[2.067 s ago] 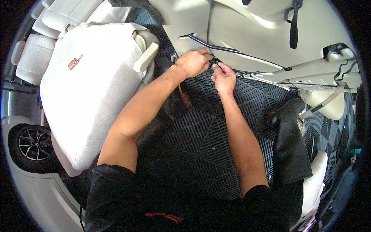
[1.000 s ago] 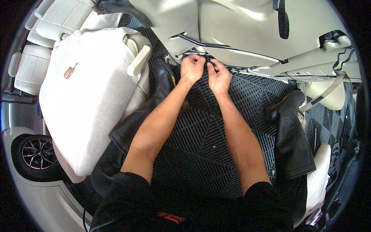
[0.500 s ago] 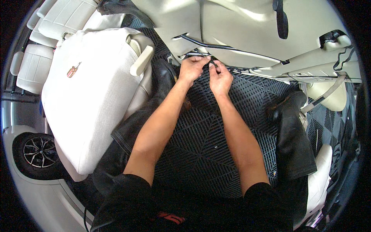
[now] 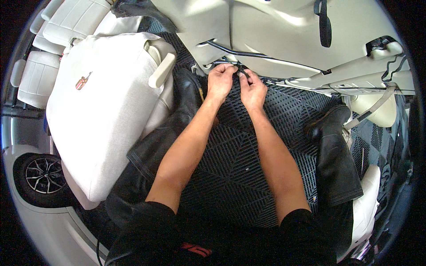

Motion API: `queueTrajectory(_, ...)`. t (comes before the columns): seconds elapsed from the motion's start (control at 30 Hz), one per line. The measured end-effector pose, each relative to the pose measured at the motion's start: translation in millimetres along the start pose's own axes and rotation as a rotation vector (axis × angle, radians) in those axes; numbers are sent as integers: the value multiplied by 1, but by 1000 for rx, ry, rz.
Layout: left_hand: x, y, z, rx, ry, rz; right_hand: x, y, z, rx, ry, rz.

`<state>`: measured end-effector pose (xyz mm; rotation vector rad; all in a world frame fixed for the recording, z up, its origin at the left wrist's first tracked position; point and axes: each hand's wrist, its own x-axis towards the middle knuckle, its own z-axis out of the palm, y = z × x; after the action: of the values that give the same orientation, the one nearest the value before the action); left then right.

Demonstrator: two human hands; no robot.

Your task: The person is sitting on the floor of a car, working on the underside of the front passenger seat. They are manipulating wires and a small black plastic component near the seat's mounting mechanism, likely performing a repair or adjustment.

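Both of my hands are at the lower edge of a cream trim panel. My left hand is closed, with thumb and forefinger pinched at a thin black cable. Close beside it, my right hand pinches the same dark strand, its fingers curled. The cable's end and exact shape are hidden among the fingertips. Just above the hands, a black tube-like strip runs along the panel from a slot. More dark wiring continues to the right under the panel's edge.
A white-covered seat with an armrest stands at left; a screwdriver with a reddish handle lies on it. Dark ribbed floor tiles spread below. A black strap hangs from the panel. At right is a belt strap.
My left hand has drawn slightly down and left, widening the gap between my fingertips. The right hand has barely moved and keeps its pinch.
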<state>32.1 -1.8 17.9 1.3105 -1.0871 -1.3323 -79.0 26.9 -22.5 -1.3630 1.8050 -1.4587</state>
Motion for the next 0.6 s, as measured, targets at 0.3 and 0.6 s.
queueTrajectory(0.3, -15, 6, -25, -199, -337, -323, -2, -7, -7, -61, -63, -19)
queueTrajectory(0.6, -31, 41, -32, -457, -269, -388, -17, -29, -2, 34, 11, -351)
